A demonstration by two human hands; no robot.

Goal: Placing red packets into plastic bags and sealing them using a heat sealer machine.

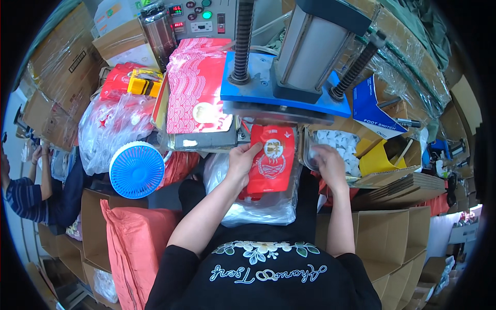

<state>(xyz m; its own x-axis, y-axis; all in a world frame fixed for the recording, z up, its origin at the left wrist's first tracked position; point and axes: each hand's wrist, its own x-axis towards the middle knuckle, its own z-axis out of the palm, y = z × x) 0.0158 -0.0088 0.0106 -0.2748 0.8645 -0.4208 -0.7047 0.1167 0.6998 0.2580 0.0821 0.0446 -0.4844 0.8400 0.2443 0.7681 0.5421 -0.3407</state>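
Note:
In front of my lap, my left hand (244,164) pinches the left edge of a red pouch (273,173) with a white and gold round print, its thumb on top. The pouch's upper end lies just below the dark plate of a press (279,111) with a blue top plate. My right hand (329,164) is at a clear plastic container (308,147), beside a heap of small whitish pieces (342,150). Its fingers are smeared by motion, so I cannot make out whether they hold anything. More red pouches and clear plastic wrap (253,213) lie under the pouch, on my lap.
Left of the press lie patterned red sheets (196,85). A blue round fan (137,169) stands nearer on the left, above a salmon-coloured sack (139,248). Open cardboard boxes (380,232) are at my right. Another person's arm (44,173) shows at the far left.

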